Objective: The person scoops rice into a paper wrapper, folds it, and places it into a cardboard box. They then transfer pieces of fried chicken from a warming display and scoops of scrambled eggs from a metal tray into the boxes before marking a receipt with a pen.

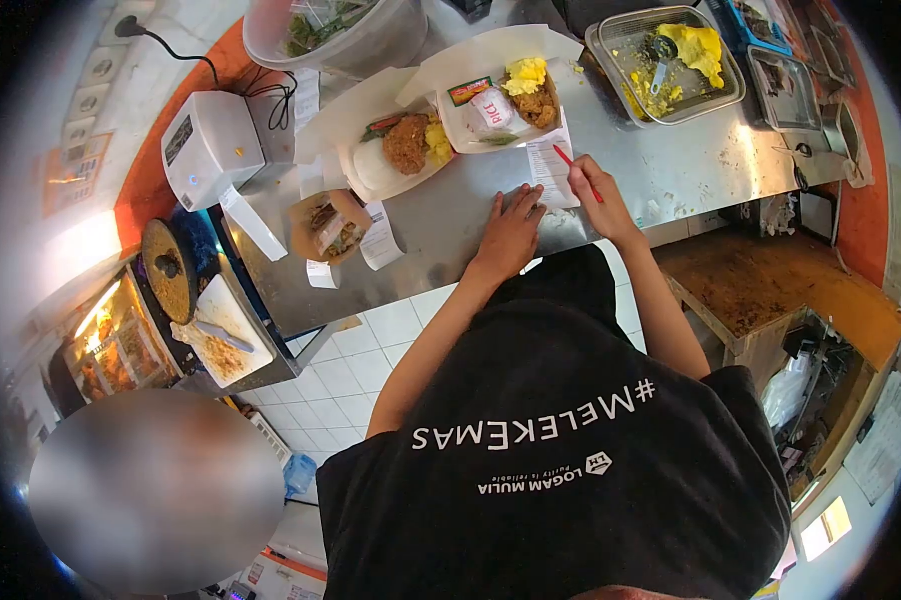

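My right hand (603, 203) grips a red pen (579, 171), its tip over a printed receipt (554, 165) on the steel counter. My left hand (511, 232) lies with fingers stretched out, fingertips at the receipt's left edge. Just beyond the receipt stands an open meal box (463, 130) with a wrapped rice pack (493, 108), fried chicken (537, 108) and yellow scrambled egg (526, 76). To its left, a second open box (371, 190) holds fried chicken (407, 144), yellow egg and a white round item (374, 167).
A brown paper container (328, 225) sits near more receipts (381, 238) and a white receipt printer (211, 150). A metal tray (661, 112) of yellow egg is at back right, a plastic tub (321, 45) at back left. A cutting board (233, 340) with a knife lies left.
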Demonstrator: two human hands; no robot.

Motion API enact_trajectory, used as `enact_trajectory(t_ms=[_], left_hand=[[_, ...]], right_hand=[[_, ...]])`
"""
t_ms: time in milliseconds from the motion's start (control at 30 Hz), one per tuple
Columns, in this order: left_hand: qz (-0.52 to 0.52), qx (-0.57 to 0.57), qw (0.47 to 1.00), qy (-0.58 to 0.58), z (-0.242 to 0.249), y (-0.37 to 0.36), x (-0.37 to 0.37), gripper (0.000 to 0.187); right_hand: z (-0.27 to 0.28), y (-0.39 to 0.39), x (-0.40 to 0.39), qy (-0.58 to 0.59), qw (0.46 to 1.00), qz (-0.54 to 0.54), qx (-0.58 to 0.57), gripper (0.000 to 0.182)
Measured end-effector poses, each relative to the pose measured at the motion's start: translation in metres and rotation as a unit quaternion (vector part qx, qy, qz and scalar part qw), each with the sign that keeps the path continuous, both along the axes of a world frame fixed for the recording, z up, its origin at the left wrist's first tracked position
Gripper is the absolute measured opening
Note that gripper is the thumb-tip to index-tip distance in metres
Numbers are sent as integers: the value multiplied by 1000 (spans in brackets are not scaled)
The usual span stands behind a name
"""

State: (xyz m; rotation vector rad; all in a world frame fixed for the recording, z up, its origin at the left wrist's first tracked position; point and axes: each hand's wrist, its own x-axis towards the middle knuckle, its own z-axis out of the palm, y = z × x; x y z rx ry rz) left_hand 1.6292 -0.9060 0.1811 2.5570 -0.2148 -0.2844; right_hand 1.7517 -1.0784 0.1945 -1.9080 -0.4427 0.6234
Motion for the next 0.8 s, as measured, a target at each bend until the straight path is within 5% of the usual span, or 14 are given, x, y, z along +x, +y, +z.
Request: enact_trajectory(t_ms=[267, 333, 433, 800], left_hand=[[2, -18, 1000, 21, 0, 1, -1, 44], [2, -14, 1000, 19, -1, 0, -3, 44], [6, -11, 1000, 10, 1, -1, -1, 44], [23, -24, 999, -15, 1, -3, -1, 42]], right_hand=[[-10, 19, -3, 24, 1000, -9, 17, 18], [-16, 19, -4, -102, 993, -47, 21, 17], [-15, 10, -4, 9, 1000, 16, 21, 16], [-12, -1, -15, -44, 999, 9, 30, 14]])
